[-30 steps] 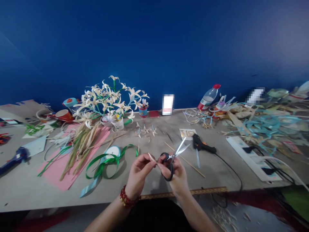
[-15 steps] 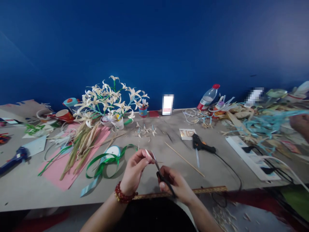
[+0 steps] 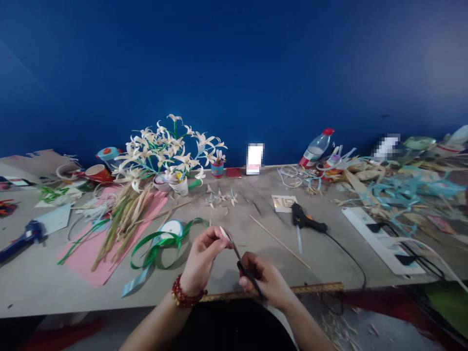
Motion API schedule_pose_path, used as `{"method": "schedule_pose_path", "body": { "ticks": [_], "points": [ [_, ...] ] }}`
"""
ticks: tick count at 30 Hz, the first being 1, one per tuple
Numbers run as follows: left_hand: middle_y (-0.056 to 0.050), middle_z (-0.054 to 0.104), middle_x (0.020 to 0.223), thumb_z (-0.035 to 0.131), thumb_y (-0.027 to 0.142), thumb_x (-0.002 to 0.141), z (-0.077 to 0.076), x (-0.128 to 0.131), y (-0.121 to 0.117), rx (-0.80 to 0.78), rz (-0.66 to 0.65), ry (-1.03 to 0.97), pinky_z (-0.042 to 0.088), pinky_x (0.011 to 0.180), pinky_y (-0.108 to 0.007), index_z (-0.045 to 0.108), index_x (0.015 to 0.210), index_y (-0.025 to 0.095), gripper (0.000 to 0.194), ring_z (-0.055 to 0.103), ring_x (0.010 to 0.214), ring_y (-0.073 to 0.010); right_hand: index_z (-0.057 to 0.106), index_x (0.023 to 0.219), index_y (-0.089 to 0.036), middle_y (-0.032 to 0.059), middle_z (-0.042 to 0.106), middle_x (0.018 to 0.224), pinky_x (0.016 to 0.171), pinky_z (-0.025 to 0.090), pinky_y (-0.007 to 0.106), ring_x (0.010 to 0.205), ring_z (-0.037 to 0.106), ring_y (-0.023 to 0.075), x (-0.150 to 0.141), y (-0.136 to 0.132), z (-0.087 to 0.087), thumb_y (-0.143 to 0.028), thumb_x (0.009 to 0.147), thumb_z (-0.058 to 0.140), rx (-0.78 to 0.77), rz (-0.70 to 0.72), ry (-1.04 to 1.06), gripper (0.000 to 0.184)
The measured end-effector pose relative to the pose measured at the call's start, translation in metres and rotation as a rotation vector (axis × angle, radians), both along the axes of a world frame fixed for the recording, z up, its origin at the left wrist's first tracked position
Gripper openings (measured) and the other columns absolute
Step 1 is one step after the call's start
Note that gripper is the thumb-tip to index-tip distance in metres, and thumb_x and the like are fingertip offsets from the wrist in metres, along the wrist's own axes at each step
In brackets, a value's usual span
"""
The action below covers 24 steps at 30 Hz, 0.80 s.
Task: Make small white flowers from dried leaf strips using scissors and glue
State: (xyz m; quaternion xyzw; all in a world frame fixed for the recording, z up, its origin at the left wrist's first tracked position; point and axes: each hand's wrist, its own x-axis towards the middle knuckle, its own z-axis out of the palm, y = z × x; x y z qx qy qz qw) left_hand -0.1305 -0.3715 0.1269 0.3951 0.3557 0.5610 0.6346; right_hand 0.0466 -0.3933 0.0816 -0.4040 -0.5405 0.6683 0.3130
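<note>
Between the fingertips of my left hand (image 3: pixel 208 251) a small white strip (image 3: pixel 223 232) is pinched; only its tip shows, so I cannot make out its full shape. My right hand (image 3: pixel 265 278) is wrapped round the black handles of a pair of scissors (image 3: pixel 244 265). The blades point up and left and meet the strip at my left fingertips. Closest to my left hand lies a loop of green ribbon (image 3: pixel 157 257) beside a ribbon spool (image 3: pixel 171 228). A thin wooden stick (image 3: pixel 281 241) lies beyond my right hand.
White handmade flowers (image 3: pixel 171 148) stand in cups at the back left. Dried husks (image 3: pixel 119 226) lie on pink paper (image 3: pixel 87 265). To the right are a glue gun (image 3: pixel 307 220), a power strip (image 3: pixel 380 241), a tilted bottle (image 3: pixel 316 148) and tangled blue strips (image 3: pixel 405 187).
The scissor blades have drawn closer together at the strip. Another person's hand at the far right has left the view, and the blue strips there have dropped lower.
</note>
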Motion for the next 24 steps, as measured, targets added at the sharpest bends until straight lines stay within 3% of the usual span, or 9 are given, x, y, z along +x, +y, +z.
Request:
{"method": "schedule_pose_path", "body": {
  "ticks": [4, 8, 17, 24],
  "points": [
    [-0.004, 0.063, 0.08, 0.069, 0.023, 0.081, -0.001, 0.0, -0.001, -0.01, 0.012, -0.009, 0.046, 0.075, -0.029, 0.06, 0.076, 0.016, 0.013, 0.058, 0.075, -0.0159, 0.043, 0.069, -0.022, -0.0075, 0.047, 0.052, 0.044, 0.034, 0.02, 0.044, 0.044, 0.0096, -0.002, -0.001, -0.005, -0.06, 0.069, 0.074, -0.015, -0.044, 0.004, 0.048],
    [-0.002, 0.062, 0.078, 0.069, 0.022, 0.082, -0.002, 0.005, -0.003, 0.003, 0.069, -0.094, 0.046, 0.076, -0.027, 0.06, 0.075, 0.016, 0.012, 0.059, 0.075, -0.0141, 0.047, 0.072, -0.021, -0.0056, 0.05, 0.058, 0.05, 0.039, 0.022, 0.05, 0.048, 0.0107, -0.007, -0.003, 0.002, -0.064, 0.068, 0.073, 0.003, -0.051, 0.081, 0.05],
    [0.001, 0.062, 0.088, 0.071, 0.024, 0.083, -0.004, 0.026, -0.012, -0.102, 0.211, -0.288, 0.047, 0.072, -0.021, 0.06, 0.078, 0.017, 0.014, 0.06, 0.074, -0.0094, 0.048, 0.073, -0.021, -0.0024, 0.053, 0.062, 0.052, 0.037, 0.023, 0.054, 0.045, 0.0114, -0.026, -0.008, 0.013, -0.069, 0.07, 0.069, 0.076, -0.117, 0.173, 0.053],
    [0.001, 0.063, 0.091, 0.07, 0.025, 0.083, -0.003, 0.031, -0.011, -0.131, 0.237, -0.341, 0.048, 0.071, -0.022, 0.058, 0.077, 0.018, 0.015, 0.059, 0.073, -0.0098, 0.046, 0.072, -0.02, -0.0032, 0.051, 0.059, 0.051, 0.034, 0.022, 0.052, 0.045, 0.01, -0.034, -0.009, 0.001, -0.065, 0.072, 0.07, 0.098, -0.166, 0.239, 0.051]
  ]
}}
